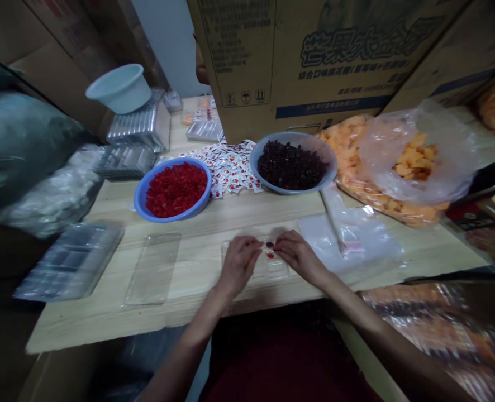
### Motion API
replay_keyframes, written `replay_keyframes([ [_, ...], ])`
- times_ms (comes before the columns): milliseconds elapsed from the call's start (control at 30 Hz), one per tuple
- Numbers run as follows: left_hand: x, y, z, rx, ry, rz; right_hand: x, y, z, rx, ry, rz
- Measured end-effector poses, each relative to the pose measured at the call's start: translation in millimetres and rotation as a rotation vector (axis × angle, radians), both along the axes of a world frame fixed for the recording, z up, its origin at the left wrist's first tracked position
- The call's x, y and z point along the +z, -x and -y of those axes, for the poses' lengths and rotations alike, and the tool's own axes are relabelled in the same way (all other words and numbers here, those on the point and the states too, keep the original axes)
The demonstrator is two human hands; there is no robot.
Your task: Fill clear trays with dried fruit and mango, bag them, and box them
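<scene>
My left hand point(241, 261) and my right hand point(296, 255) meet over a clear plastic tray point(277, 271) with small compartments, near the table's front edge. A dark piece point(270, 244) shows between the fingertips of both hands, and a small red piece point(270, 255) lies in the tray just below it. The fingers of each hand are pinched together; whether they grip anything small is too unclear to see. Part of the tray is covered by my left hand. To the left, a clear plastic lid or shallow tray point(153, 269) lies flat.
Behind the hands stand a blue bowl point(205, 202) of red pieces and a pale bowl point(331, 177) of dark pieces. Small white-and-red packets point(233, 167) are heaped between them. Clear bags point(356, 237), a bag of orange pieces point(343, 137), stacked trays point(69, 261) and a large carton point(314, 67) surround them.
</scene>
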State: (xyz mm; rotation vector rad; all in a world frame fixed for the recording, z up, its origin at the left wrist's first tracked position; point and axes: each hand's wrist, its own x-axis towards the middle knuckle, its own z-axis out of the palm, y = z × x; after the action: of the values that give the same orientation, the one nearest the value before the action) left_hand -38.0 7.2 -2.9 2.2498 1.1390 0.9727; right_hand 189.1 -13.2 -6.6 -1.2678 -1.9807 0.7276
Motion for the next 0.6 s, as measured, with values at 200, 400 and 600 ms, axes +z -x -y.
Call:
replay_keyframes([
  [200, 31.9, 87, -114, 0.522, -0.141, -0.101, -23.8, 5, 8, 0.034, -0.167, 0.267],
  [400, 22.3, 118, -220, 0.454, 0.028, -0.272, -25.2, 3, 18, 0.025, -0.206, 0.258],
  [600, 22.0, 116, -240, 0.385, 0.107, -0.211, -19.1, 0, 23, -0.010, -0.191, 0.167],
])
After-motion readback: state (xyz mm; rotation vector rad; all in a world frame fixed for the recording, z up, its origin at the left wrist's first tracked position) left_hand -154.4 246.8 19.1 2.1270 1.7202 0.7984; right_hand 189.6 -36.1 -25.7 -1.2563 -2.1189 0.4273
